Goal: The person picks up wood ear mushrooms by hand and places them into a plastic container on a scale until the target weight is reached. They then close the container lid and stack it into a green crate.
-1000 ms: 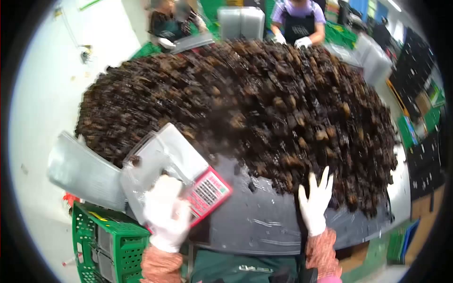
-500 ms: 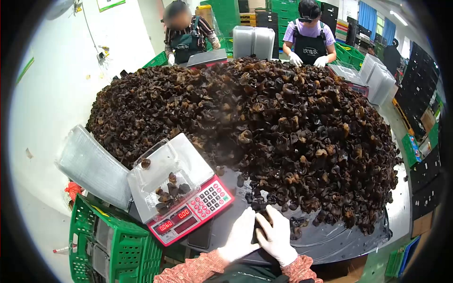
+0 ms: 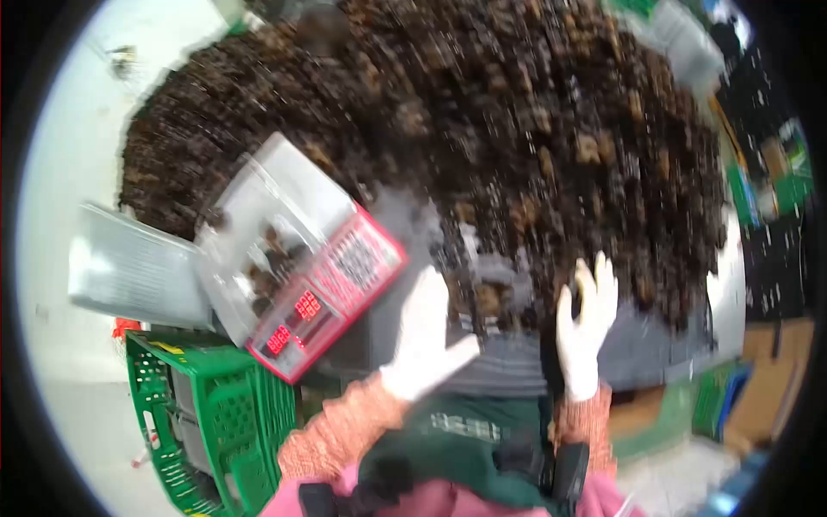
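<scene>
A great heap of wood ear mushrooms (image 3: 534,164) covers the table, blurred by motion. My left hand (image 3: 424,340), in a white glove, lies flat with its thumb spread, between the scale and a few loose mushrooms (image 3: 491,297). My gloved right hand (image 3: 586,327) is at the heap's near edge, fingers apart and slightly bent, with nothing visible in it. A red and white digital scale (image 3: 353,258) stands to the left of my left hand. On it rests a clear plastic tray (image 3: 250,202) with several mushrooms inside; the red digits are smeared.
Stacked clear trays (image 3: 138,271) lean left of the scale. A green crate (image 3: 233,414) stands below them, at the table's left. Another stack of clear trays (image 3: 685,47) is at the far right, and cardboard (image 3: 771,379) lies at the lower right.
The view has tipped downward, so the co-workers' upper bodies have left it. My hands, close together before at the heap's edge, have moved apart, the right one farther right.
</scene>
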Demonstrator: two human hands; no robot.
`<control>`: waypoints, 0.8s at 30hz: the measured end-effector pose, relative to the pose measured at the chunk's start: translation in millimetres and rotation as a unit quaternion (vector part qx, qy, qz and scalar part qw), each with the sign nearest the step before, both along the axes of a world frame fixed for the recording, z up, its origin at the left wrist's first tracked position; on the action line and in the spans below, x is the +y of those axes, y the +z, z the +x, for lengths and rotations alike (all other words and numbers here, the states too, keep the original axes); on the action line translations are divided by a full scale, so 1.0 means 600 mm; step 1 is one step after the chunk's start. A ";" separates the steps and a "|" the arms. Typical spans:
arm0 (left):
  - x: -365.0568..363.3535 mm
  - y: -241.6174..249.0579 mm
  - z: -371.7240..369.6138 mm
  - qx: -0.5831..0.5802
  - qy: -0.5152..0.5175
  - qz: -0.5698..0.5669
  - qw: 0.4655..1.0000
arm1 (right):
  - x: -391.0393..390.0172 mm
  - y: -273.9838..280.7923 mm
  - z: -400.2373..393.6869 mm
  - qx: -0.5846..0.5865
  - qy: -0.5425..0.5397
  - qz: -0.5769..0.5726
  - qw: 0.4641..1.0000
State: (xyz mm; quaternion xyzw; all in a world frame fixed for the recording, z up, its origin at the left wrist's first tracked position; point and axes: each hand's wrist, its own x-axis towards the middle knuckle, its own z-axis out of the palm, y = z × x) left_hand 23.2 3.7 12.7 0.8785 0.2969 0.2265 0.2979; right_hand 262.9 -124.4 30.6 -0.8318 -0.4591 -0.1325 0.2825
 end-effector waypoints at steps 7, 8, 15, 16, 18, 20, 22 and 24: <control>0.001 -0.007 -0.031 0.001 0.048 -0.059 0.997 | -0.059 -0.034 0.020 0.042 -0.053 0.015 0.998; 0.000 0.000 -0.038 0.006 0.031 -0.018 0.999 | -0.070 -0.033 0.016 0.040 -0.055 0.011 0.998; 0.021 0.009 -0.019 0.000 0.030 0.010 1.000 | -0.067 -0.024 0.005 0.038 -0.037 0.030 0.998; 0.021 0.012 -0.013 0.000 0.029 0.010 1.000 | -0.064 -0.023 0.004 0.035 -0.031 0.036 0.998; 0.024 0.021 0.005 0.004 0.014 0.030 0.999 | -0.060 -0.017 -0.005 0.031 -0.030 0.038 0.998; 0.028 0.032 0.025 0.005 0.002 0.050 0.999 | -0.060 -0.020 -0.009 0.031 -0.020 0.040 0.999; 0.029 0.034 0.048 0.023 -0.012 0.099 0.995 | -0.058 -0.025 -0.015 0.044 -0.010 0.042 0.998; 0.029 0.029 0.065 0.053 -0.042 0.120 0.990 | -0.047 -0.026 -0.032 0.027 -0.003 0.018 0.999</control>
